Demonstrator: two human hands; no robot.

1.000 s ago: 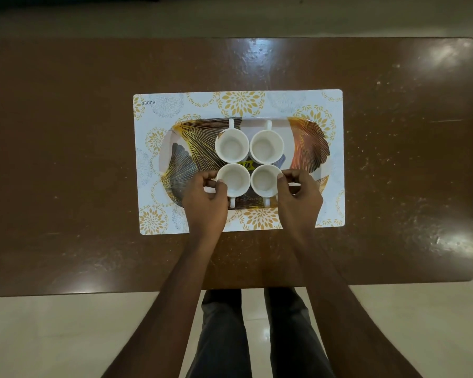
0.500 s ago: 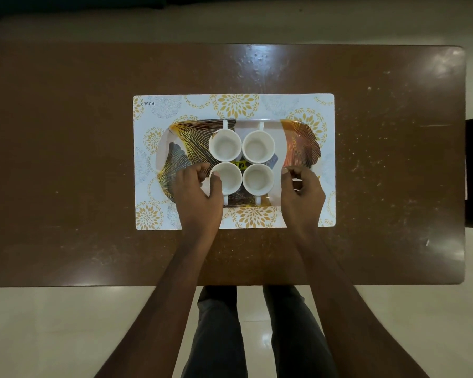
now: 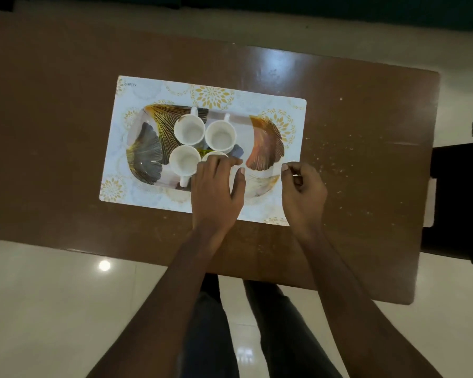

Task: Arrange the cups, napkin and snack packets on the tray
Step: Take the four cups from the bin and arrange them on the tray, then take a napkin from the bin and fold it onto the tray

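Observation:
A tray (image 3: 266,143) with a gold leaf pattern lies on a floral placemat (image 3: 148,90). Four white cups stand on it in a square: far-left (image 3: 189,129), far-right (image 3: 220,136), near-left (image 3: 185,162) and near-right (image 3: 214,154). My left hand (image 3: 216,186) covers most of the near-right cup, fingers over its top and thumb at its right side. A yellow scrap of packet (image 3: 204,151) shows between the cups, and a dark piece (image 3: 238,152) peeks out beside the far-right cup. My right hand (image 3: 302,186) hovers at the tray's right end, fingers curled, holding nothing.
The placemat sits on a brown wooden table (image 3: 366,126) speckled with crumbs on its right side. A dark chair (image 3: 459,200) stands past the table's right edge. My legs show below the near edge, over a glossy pale floor.
My left hand has crossed from the near-left cup to the near-right cup. My right hand has drawn away to the right. The view has tilted and moved closer.

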